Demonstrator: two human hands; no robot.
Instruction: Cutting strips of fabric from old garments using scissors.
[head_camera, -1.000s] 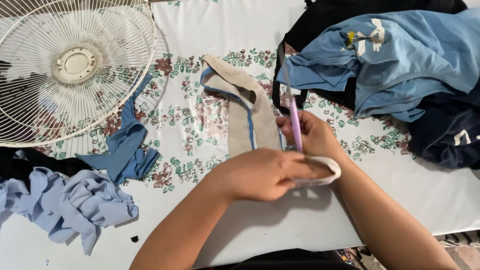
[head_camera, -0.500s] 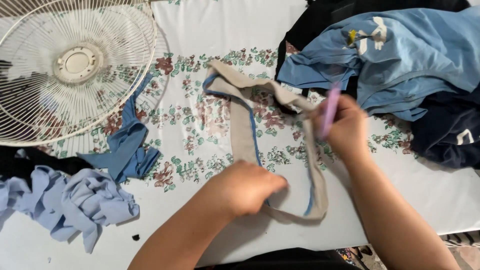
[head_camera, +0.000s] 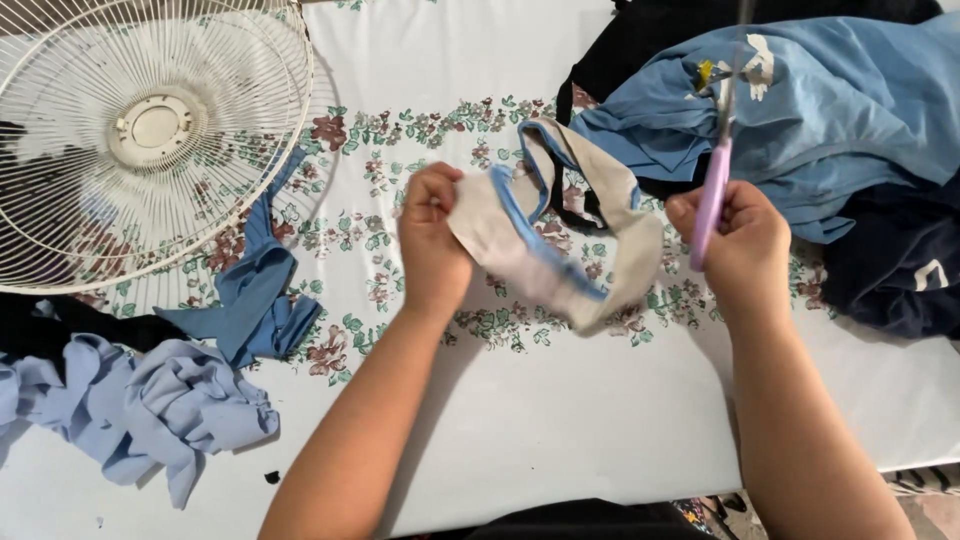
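A loop of beige fabric strip with blue edge (head_camera: 560, 250) hangs between both hands above the flowered tablecloth (head_camera: 560, 420). The left hand (head_camera: 432, 235) is closed on one end. The right hand (head_camera: 735, 245) grips the other end together with purple-handled scissors (head_camera: 712, 200). Blue and dark clothes (head_camera: 830, 110) lie behind, and a white fan (head_camera: 140, 130) is at the left.

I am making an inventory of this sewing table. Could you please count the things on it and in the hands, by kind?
Cloth strip, beige with blue edge, held in left hand and right hand: 1
Scissors with purple handle, in right hand: 1
White fan: 1
Piles or scraps of blue and dark cloth: 3
Total: 6
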